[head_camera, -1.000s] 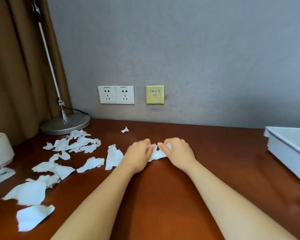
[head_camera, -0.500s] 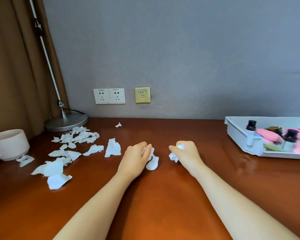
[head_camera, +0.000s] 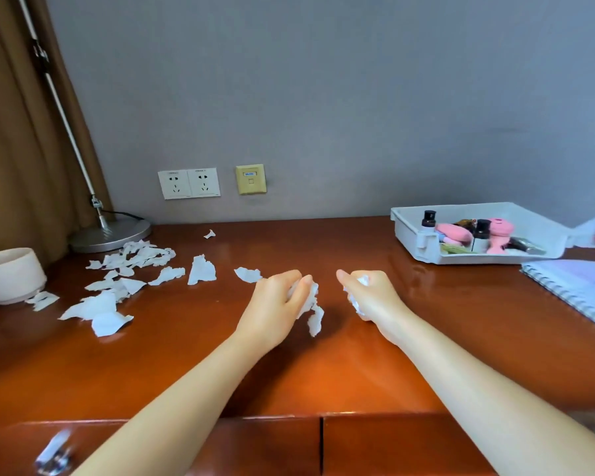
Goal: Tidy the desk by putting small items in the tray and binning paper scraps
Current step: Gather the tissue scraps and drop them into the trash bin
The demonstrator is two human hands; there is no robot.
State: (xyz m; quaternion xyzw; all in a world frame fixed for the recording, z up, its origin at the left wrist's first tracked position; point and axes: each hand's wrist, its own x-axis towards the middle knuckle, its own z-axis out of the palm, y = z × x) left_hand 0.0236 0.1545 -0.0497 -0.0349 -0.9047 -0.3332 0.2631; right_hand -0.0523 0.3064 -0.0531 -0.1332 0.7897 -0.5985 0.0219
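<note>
Torn white paper scraps (head_camera: 134, 269) strewn over left of glossy red-brown table (head_camera: 323, 372); more in both hands. Left hand (head_camera: 272, 304) fingers curled round loose pieces, one strip (head_camera: 316, 322) dangling. Right hand (head_camera: 375, 297) clenched on crumpled wad (head_camera: 358, 281). Risk: loosely held strip slips free during carry.

Desk (head_camera: 323, 379): front strip and back-centre bare, passable. Left part obstructed by scattered paper scraps (head_camera: 117, 280); cup (head_camera: 11, 274) at left edge; lamp base (head_camera: 112, 235) in back-left corner. Tray (head_camera: 406, 231) occupies back-right; notebook (head_camera: 577, 286) lies along right edge.
</note>
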